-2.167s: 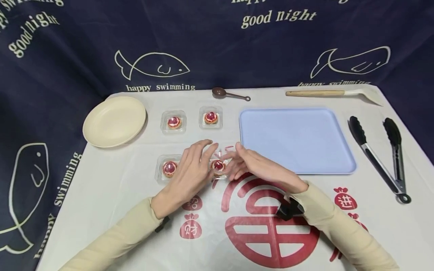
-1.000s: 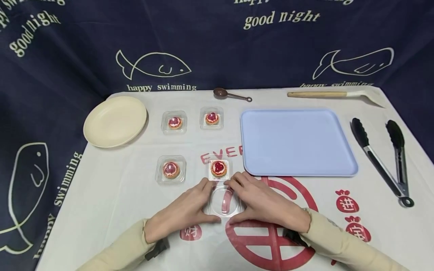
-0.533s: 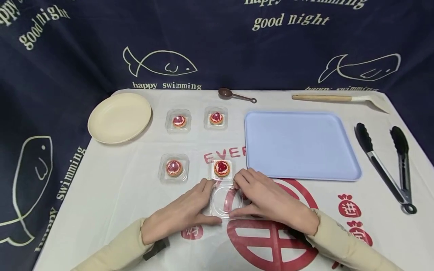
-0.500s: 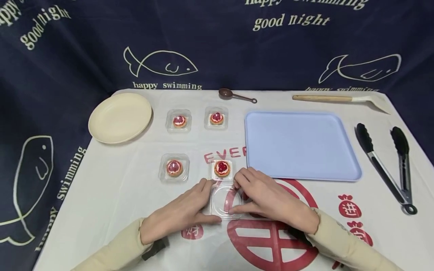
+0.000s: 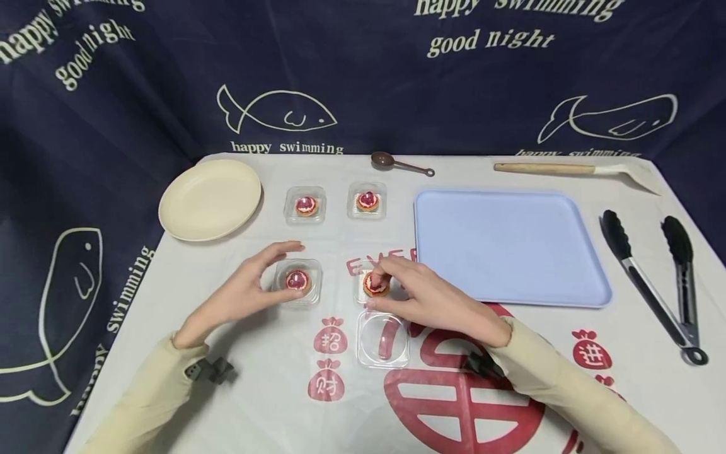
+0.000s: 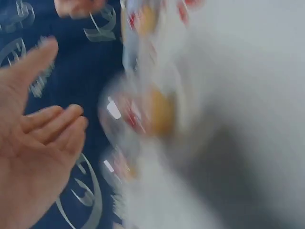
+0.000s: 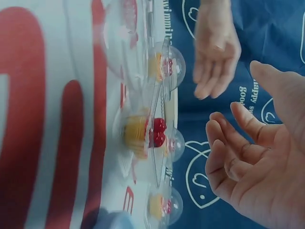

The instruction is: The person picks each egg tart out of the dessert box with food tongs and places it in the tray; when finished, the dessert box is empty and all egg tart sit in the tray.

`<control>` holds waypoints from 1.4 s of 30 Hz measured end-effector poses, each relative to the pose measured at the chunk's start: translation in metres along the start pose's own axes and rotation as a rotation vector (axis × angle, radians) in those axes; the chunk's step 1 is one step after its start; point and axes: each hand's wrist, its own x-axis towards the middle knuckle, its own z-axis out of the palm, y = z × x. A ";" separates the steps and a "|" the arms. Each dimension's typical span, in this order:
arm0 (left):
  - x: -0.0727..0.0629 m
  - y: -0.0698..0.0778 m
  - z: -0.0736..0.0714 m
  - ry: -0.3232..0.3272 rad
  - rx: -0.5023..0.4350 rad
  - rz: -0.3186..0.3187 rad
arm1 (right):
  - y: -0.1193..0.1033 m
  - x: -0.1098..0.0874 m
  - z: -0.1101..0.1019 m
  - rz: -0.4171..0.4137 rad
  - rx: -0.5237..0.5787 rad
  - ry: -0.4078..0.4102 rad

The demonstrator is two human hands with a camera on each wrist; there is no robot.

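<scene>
My left hand [image 5: 241,293] is at the left of a closed clear plastic box with a tart [image 5: 297,282], thumb and fingers spread around it. The left wrist view is blurred, with the palm [image 6: 35,162] beside that box. My right hand [image 5: 425,290] hovers over the opened box, its fingers loosely bent over the small red-topped tart [image 5: 375,292]. In the right wrist view that tart [image 7: 137,134] sits uncovered, with a gap between it and the fingers [image 7: 248,152]. The box's clear lid [image 5: 383,340] lies flipped back toward me.
Two closed boxes with tarts, one on the left [image 5: 305,205] and one on the right [image 5: 367,200], stand farther back. A cream plate [image 5: 210,200] is at left, a blue tray [image 5: 510,246] at right. Black-tipped tongs [image 5: 652,290], a brown spoon [image 5: 383,161] and a wooden-handled spatula [image 5: 544,168] lie around.
Both hands opened the front right box and held its lid down. Since then they have let go: the left moved left to the neighbouring box, the right rose over the uncovered tart.
</scene>
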 end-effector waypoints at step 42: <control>-0.005 -0.050 0.018 -0.075 0.100 -0.098 | -0.015 0.135 0.041 0.134 -0.244 -0.415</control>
